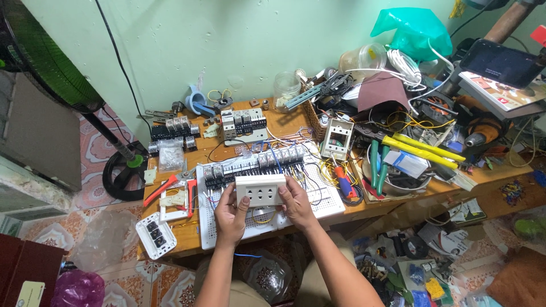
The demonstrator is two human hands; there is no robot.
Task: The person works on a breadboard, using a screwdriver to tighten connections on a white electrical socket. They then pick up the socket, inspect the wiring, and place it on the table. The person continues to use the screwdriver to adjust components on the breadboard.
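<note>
Pale green wall (239,40) is backing a low wooden workbench (284,122) that is standing on a patterned tile floor (102,153), with a black pedestal fan (51,62) rising at the left. Both hands are holding a white triple socket outlet (261,190) just above a white perforated mounting board (324,207), its face with three pairs of round holes turned up toward the camera. The left hand (231,211) is gripping the outlet's left end, fingers curled narrowly around the edge and the thumb lying near the front face. The right hand (297,202) is gripping the right end in the same way, fingers wrapped behind and the thumb pressing on the front. Behind the outlet, a row of clear relays with black bases (256,165) is sitting on the board, with blue, yellow and white wires trailing among them. Red-handled pliers (170,187) are lying to the left, and a second white outlet with black inserts (156,235) is resting near the bench's front left corner. To the right, a yellow-handled tool (424,149), green-handled pliers (378,165), a white switch plate (338,136) and a tangled heap of cables are crowding the bench, with a green plastic bag (412,31) sitting beyond them.
</note>
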